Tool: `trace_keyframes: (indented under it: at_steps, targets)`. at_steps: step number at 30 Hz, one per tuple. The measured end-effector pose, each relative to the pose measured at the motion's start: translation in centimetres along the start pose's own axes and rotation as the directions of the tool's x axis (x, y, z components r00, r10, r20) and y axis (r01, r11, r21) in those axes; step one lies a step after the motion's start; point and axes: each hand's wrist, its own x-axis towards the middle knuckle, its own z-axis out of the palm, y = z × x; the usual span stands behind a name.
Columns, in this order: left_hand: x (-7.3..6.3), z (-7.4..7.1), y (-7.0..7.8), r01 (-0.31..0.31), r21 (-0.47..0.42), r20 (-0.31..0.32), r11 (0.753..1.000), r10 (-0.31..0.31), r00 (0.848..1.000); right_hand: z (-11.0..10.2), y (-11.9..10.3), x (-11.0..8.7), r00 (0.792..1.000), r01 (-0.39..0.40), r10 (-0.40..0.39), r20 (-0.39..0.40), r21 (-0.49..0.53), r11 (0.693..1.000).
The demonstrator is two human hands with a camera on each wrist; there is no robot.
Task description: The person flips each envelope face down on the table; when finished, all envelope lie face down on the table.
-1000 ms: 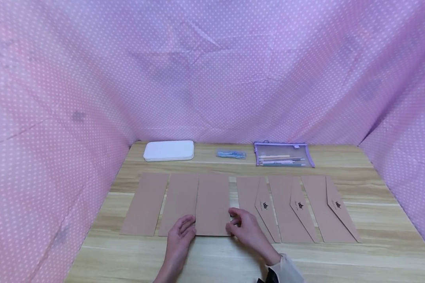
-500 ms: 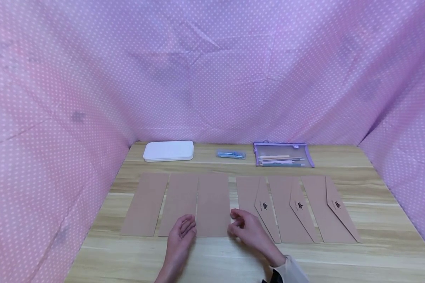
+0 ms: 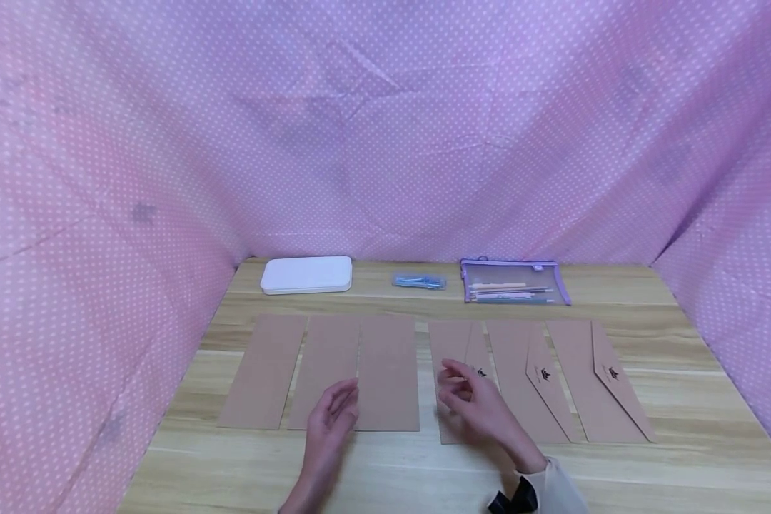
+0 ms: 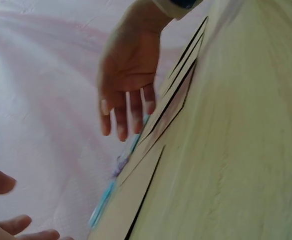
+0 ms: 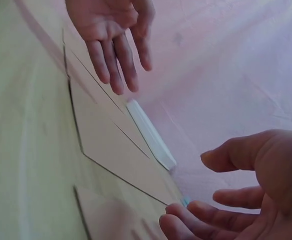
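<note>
The right hand (image 3: 472,403) is now hovering over the nearest flap-side-up envelope (image 3: 451,346), having left the right edge of the middle plain envelope (image 3: 388,371), where it was resting a second ago. The left hand (image 3: 330,417) is keeping its position by that envelope's lower left edge. Neither hand is gripping anything: the right fingers are curving loosely with the thumb standing apart, and the left fingers are hanging relaxed; the right wrist view is showing the left hand raised above the paper. The middle plain envelope is lying flat on the table (image 3: 218,475), just beside the second plain envelope (image 3: 324,364), a thin gap now showing where their edges were meeting. In this inspector's judgement, its straightening is appearing finished, and attention is perhaps passing rightward. Whether the right fingertips are touching the flap-side-up envelope, the head view is not settling; I cannot tell.
</note>
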Motion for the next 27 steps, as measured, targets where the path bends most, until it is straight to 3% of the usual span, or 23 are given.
trace_keyframes:
  at_steps: [4, 7, 11, 15, 19, 27]
  targets:
    - [0.1, 0.7, -0.3, -0.02, -0.062, 0.124, 0.998, 0.028, 0.992, -1.1, 0.2, 0.1, 0.999, -0.021, 0.021, -0.043, 0.004, 1.0]
    - [0.1, 1.5, -0.3, -0.017, -0.084, 0.232, 0.996, 0.036, 0.972, -2.0, 0.7, 0.0, 0.998, -0.017, 0.017, -0.055, 0.004, 1.0]
    - [0.1, 2.6, -0.2, -0.004, -0.089, 0.368, 0.996, 0.037, 0.929, -3.0, 1.6, -0.3, 0.998, -0.006, 0.004, -0.06, -0.038, 0.999]
    - [0.2, 3.7, -0.4, 0.027, -0.089, 0.473, 0.996, 0.018, 0.881, -3.8, 2.4, -0.6, 0.996, 0.051, -0.059, -0.068, -0.104, 0.993]
    - [0.4, 4.9, -0.6, 0.022, -0.083, 0.537, 0.996, 0.026, 0.843, -4.6, 2.9, -0.6, 0.988, 0.127, -0.139, -0.062, -0.172, 0.977]
    - [0.3, 6.8, -0.7, 0.019, -0.059, 0.577, 0.998, 0.018, 0.816, -6.0, 3.5, -0.8, 0.988, 0.123, -0.145, -0.053, -0.292, 0.948]
